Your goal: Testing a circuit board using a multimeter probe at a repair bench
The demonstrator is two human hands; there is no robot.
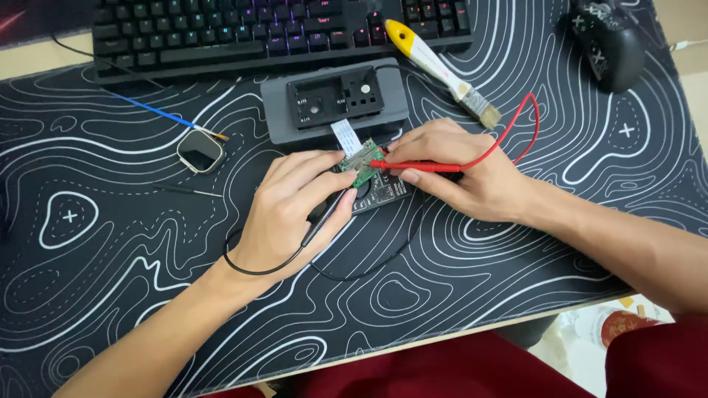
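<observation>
A small green circuit board [363, 163] lies tilted on a dark meter body [383, 197] at the middle of the desk mat. My left hand [291, 214] grips a black test probe [324, 215], its tip at the board's lower edge, and its black lead loops below my wrist. My right hand [461, 173] pinches a red test probe [413, 166] with its tip on the board; its red lead [516, 136] arcs up to the right. A white ribbon cable [345, 136] runs from the board to a grey device [335, 99] with an open black compartment.
A black keyboard [243, 33] spans the far edge. A yellow-handled brush [442, 70] lies beside the grey device. A smartwatch body [200, 152] and a thin blue tool [158, 112] rest to the left. A black gamepad [608, 44] sits at far right on the patterned mat [110, 243].
</observation>
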